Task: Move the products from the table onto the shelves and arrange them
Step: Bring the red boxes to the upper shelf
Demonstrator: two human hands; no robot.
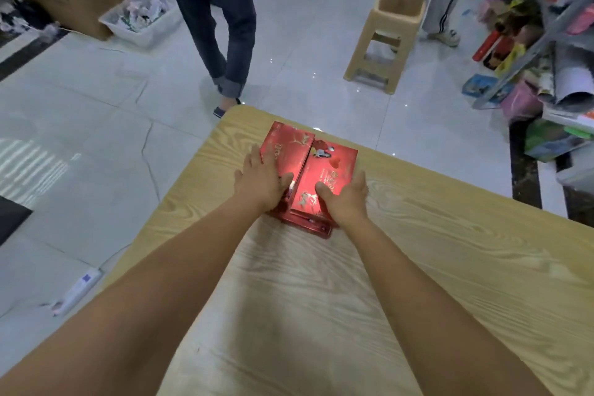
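Observation:
Near the far corner of the wooden table lies a stack of flat red gift boxes. Two lie side by side on top: a left red box and a right red box with hearts and gold print. More red boxes show beneath them at the near edge. My left hand grips the stack's left side, thumb on top of the left box. My right hand grips the right side, thumb lying on the right box. The shelves stand at the right, packed with colourful goods.
A person in dark jeans stands on the tiled floor just beyond the table corner. A beige plastic stool carries a cardboard box. Big cardboard boxes and a white bin sit far left. A power strip lies on the floor at left.

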